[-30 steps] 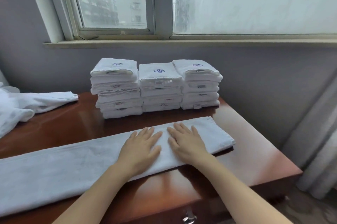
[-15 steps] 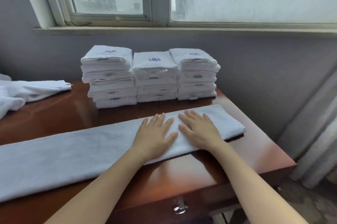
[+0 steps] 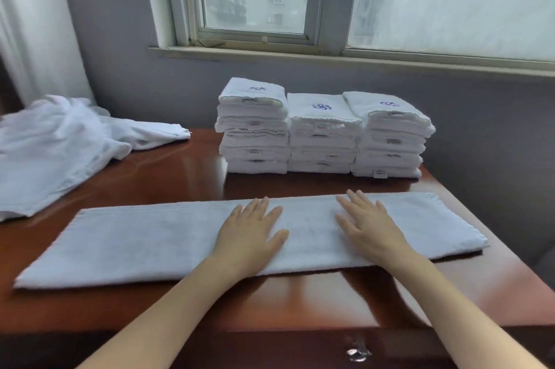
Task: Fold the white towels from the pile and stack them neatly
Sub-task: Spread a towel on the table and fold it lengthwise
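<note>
At the back left corner of the table (image 3: 186, 164) I see one loose pile of unfolded white towels (image 3: 54, 140), rumpled and spilling off the left edge; I cannot count the pieces in it.

Along the front edge lies one long towel (image 3: 144, 242), folded into a flat strip that runs nearly from the left edge to the right edge.

Both hands are on that strip, near its middle and apart from each other. The left hand (image 3: 250, 235) lies flat, palm down, fingers straight and slightly spread, grasping nothing. The right hand (image 3: 371, 229) does the same just right of it, flat and released, pressing on the cloth.

Behind the hands, against the back edge, I count three stacks of folded towels side by side and touching: the left stack (image 3: 253, 131), the middle stack (image 3: 321, 137) and the right stack (image 3: 390, 140). Each top towel carries one blue emblem. Each stack has several layers; an exact count is not clear to me.

Below the front edge, one metal drawer handle (image 3: 357, 353) shows.
</note>
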A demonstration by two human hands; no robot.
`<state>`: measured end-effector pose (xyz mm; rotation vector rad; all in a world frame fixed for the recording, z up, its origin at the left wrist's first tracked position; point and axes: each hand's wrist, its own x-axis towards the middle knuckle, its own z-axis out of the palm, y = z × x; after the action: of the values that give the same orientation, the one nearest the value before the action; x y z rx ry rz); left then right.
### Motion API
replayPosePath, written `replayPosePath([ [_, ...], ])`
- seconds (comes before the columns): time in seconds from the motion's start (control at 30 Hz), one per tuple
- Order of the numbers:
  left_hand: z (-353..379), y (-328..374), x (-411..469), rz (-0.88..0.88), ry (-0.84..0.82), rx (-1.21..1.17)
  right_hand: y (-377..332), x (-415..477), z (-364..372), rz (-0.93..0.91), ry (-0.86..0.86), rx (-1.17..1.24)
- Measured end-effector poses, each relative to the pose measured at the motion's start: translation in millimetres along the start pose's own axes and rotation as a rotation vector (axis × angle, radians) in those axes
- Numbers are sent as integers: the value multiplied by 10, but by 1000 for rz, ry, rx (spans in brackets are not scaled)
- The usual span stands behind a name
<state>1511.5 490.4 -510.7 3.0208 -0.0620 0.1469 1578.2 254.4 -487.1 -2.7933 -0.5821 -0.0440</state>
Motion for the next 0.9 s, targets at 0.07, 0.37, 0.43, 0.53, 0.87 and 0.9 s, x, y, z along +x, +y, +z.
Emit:
replayPosePath([
  [0.07, -37, -239, -132, -62, 6, 4, -500, -3, 145, -167, -22, 65],
  [0.37, -218, -1543, -833, -416, 13, 19, -2206, 222, 718, -548, -57, 131],
  [0.43, -261, -1810, -1005, -490, 11, 38, -2414, 286, 809, -576, -83, 116],
  [0.53, -317, -2120, -1214, -594, 24, 2, -2604, 364, 935, -590, -101, 88],
  [0.87, -257, -2346, -1384, -784, 209, -91, -2597, 413, 1072, -625, -41, 95],
  [0.9, -252, -2343, -1389, -795, 242, -114, -2597, 408, 1070, -622, -41, 98],
])
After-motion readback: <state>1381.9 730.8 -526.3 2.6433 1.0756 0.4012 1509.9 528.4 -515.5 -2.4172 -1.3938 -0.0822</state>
